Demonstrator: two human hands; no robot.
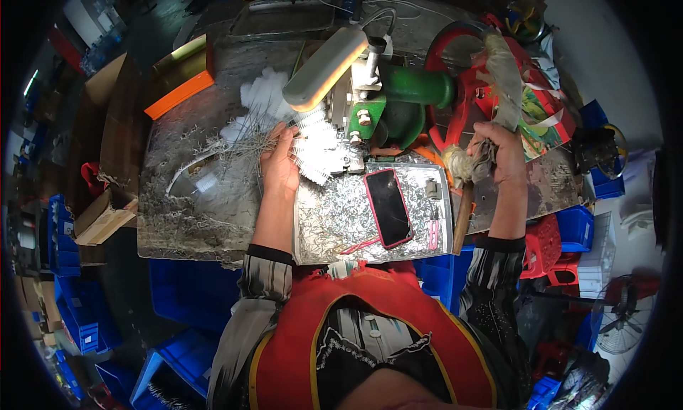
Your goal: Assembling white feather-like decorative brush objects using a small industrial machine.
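My left hand (281, 167) is closed at the bench press, its fingertips beside a brightly lit heap of white ribbed plastic strips (316, 148). Thin grey wires (245, 145) fan out around those fingers; glare hides exactly what they pinch. The green press (416, 88) stands just beyond, a red handwheel (435, 58) on its right side. My right hand (504, 154) is wrapped around the cloth-bound handle (478, 162) of that wheel. Over the work point hangs a grey lamp (327, 68), switched on.
A foil-lined tray (331, 225) lies in front of the press, carrying a phone in a pink case (388, 208) and small pink-handled tool (433, 233). An orange-edged box (181, 93) and cardboard boxes (107, 154) stand left. Blue bins (188, 289) sit below the table.
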